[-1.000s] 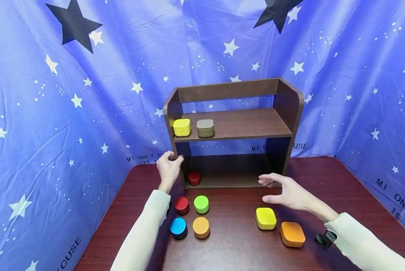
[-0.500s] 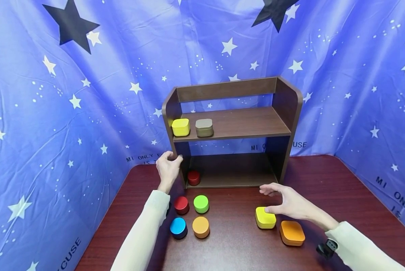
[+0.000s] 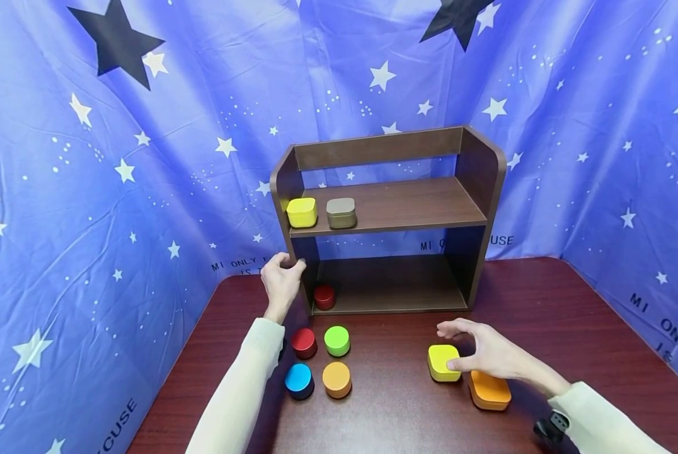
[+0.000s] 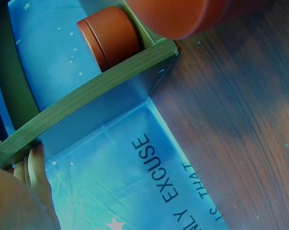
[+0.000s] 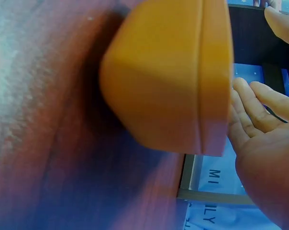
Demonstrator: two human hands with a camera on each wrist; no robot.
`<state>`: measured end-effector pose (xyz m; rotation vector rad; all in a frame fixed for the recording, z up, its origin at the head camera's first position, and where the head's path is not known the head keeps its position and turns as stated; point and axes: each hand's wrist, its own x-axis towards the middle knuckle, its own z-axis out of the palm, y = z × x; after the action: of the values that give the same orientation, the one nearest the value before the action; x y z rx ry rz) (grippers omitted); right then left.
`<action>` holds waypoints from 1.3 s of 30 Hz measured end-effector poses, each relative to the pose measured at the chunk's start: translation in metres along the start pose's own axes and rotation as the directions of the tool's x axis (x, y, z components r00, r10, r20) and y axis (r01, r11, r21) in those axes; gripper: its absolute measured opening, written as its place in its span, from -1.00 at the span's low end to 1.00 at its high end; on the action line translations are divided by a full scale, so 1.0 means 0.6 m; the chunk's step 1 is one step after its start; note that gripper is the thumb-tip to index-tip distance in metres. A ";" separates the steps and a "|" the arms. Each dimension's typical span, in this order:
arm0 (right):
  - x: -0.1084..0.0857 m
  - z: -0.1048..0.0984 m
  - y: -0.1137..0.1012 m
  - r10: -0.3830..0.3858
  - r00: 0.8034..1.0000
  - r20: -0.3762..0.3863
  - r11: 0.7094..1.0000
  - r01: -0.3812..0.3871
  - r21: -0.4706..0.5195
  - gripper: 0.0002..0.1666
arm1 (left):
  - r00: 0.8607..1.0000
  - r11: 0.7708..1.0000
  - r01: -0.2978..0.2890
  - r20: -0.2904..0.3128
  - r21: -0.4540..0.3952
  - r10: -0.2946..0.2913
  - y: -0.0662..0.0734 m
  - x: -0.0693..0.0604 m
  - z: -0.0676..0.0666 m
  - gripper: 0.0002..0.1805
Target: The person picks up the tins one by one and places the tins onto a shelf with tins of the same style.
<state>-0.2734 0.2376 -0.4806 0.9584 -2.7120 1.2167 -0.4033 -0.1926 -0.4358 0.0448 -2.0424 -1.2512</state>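
Note:
At the left side panel of the brown shelf (image 3: 392, 205), my left hand (image 3: 281, 282) grips the panel's front edge; the left wrist view has its fingers (image 4: 37, 165) behind the board. My right hand (image 3: 489, 350) is over the table by a yellow square tin (image 3: 441, 364), fingers spread and curved, thumb over the tin's right side; contact cannot be told. Just below that hand stands an orange square tin (image 3: 489, 392), large in the right wrist view (image 5: 168, 76). A dark red round tin (image 3: 324, 297) sits on the lower shelf at left.
On the upper shelf stand a yellow tin (image 3: 302, 213) and a grey-brown tin (image 3: 341, 213). Left of centre on the table are round tins: red (image 3: 304, 343), green (image 3: 337, 340), blue (image 3: 299, 381) and orange (image 3: 336, 379). A starry blue curtain (image 3: 163, 151) surrounds the table.
My right hand has come down and toward me, from in front of the shelf to the yellow square tin. The left hand stays at the side panel. The camera view has shifted slightly.

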 end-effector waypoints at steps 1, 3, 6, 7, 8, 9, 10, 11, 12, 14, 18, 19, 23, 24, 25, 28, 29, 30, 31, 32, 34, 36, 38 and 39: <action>-0.002 0.001 0.001 0.000 1.000 0.004 1.000 0.000 0.000 -0.27 | 1.000 1.000 -0.001 0.000 -0.003 0.001 0.000 0.000 0.000 -0.83; -0.004 0.003 0.002 -0.001 1.000 0.013 1.000 0.001 0.000 -0.25 | 1.000 1.000 0.000 -0.002 -0.003 0.000 -0.001 0.000 0.000 -0.84; -0.008 0.005 0.003 0.012 1.000 0.024 1.000 -0.011 -0.006 -0.22 | 1.000 1.000 0.006 -0.001 -0.003 -0.006 -0.001 -0.001 0.000 -0.84; -0.009 0.005 0.003 0.018 0.999 0.028 1.000 -0.018 -0.005 -0.21 | 1.000 1.000 0.008 0.002 -0.003 -0.008 0.000 -0.001 0.000 -0.84; -0.010 0.005 0.004 0.022 0.999 0.029 1.000 -0.022 -0.007 -0.20 | 1.000 1.000 0.009 0.004 -0.003 -0.009 0.000 0.000 0.000 -0.84; -0.010 0.005 0.004 0.023 0.999 0.028 1.000 -0.023 -0.013 -0.20 | 1.000 1.000 0.008 0.005 -0.002 -0.008 0.001 0.000 0.000 -0.83; -0.011 0.006 0.004 0.023 0.999 0.025 1.000 -0.022 -0.021 -0.19 | 1.000 1.000 0.006 0.006 -0.003 -0.006 0.002 0.001 0.000 -0.83; -0.011 0.006 0.004 0.021 1.000 0.023 0.999 -0.021 -0.030 -0.19 | 1.000 1.000 0.004 0.006 -0.004 -0.004 0.003 0.001 0.000 -0.83; -0.012 0.006 0.005 0.019 1.000 0.021 0.999 -0.018 -0.040 -0.20 | 1.000 1.000 0.001 0.007 -0.006 -0.001 0.004 0.002 0.000 -0.83; -0.012 0.007 0.006 0.013 1.000 0.018 0.998 -0.012 -0.058 -0.20 | 1.000 1.000 0.000 0.004 -0.007 0.000 0.004 0.002 0.000 -0.83; -0.014 0.010 0.009 0.018 0.999 0.026 0.996 -0.016 -0.087 -0.21 | 1.000 1.000 0.007 0.004 -0.013 -0.007 0.004 0.001 -0.001 -0.83; -0.014 0.010 0.010 0.020 0.999 0.027 0.995 -0.017 -0.093 -0.21 | 1.000 1.000 0.009 0.005 -0.012 -0.009 0.003 0.001 -0.001 -0.83; -0.015 0.013 0.012 0.010 1.000 0.025 0.991 -0.007 -0.132 -0.22 | 1.000 1.000 0.004 0.001 -0.008 -0.004 0.000 0.001 0.000 -0.83; -0.015 0.014 0.013 0.003 1.000 0.022 0.990 0.000 -0.139 -0.23 | 1.000 1.000 0.004 -0.001 -0.008 -0.004 0.000 0.001 0.000 -0.83; -0.015 0.015 0.015 0.000 1.000 0.022 0.990 0.003 -0.142 -0.23 | 1.000 1.000 0.001 -0.004 -0.003 -0.001 0.000 0.001 0.000 -0.83; -0.015 0.017 0.019 -0.008 1.000 0.021 0.989 0.011 -0.150 -0.24 | 1.000 1.000 0.003 -0.005 -0.003 -0.003 0.000 0.001 0.000 -0.83; -0.015 0.018 0.020 -0.009 1.000 0.021 0.988 0.013 -0.152 -0.24 | 1.000 1.000 0.005 -0.004 -0.002 -0.005 0.000 0.000 0.000 -0.82; -0.015 0.019 0.020 -0.008 1.000 0.023 0.988 0.012 -0.154 -0.24 | 1.000 1.000 0.005 -0.002 -0.001 -0.005 0.000 0.000 -0.001 -0.82; -0.014 0.019 0.020 -0.004 1.000 0.024 0.987 0.008 -0.158 -0.24 | 1.000 1.000 0.006 0.000 -0.001 -0.006 0.001 0.000 -0.001 -0.82; -0.014 0.020 0.020 -0.002 1.000 0.024 0.987 0.006 -0.163 -0.25 | 1.000 1.000 0.007 0.002 -0.003 -0.007 0.001 0.000 -0.001 -0.82; -0.013 0.022 0.020 0.000 1.000 0.026 0.986 0.004 -0.168 -0.25 | 1.000 1.000 0.007 0.002 0.001 -0.007 0.001 0.000 -0.001 -0.82; -0.011 0.023 0.019 -0.002 1.000 0.026 0.984 0.007 -0.176 -0.26 | 1.000 1.000 0.009 0.004 -0.001 -0.009 0.001 0.001 -0.001 -0.82; -0.011 0.024 0.019 -0.011 1.000 0.025 0.983 0.015 -0.181 -0.26 | 1.000 1.000 0.010 0.003 -0.001 -0.010 0.000 0.002 -0.001 -0.82; -0.011 0.024 0.019 -0.013 1.000 0.027 0.983 0.018 -0.183 -0.26 | 1.000 1.000 0.011 0.004 -0.001 -0.011 0.000 0.002 -0.001 -0.82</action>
<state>-0.2711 0.2371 -0.4997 0.9756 -2.7697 0.9373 -0.4038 -0.1933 -0.4350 0.0538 -2.0473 -1.2599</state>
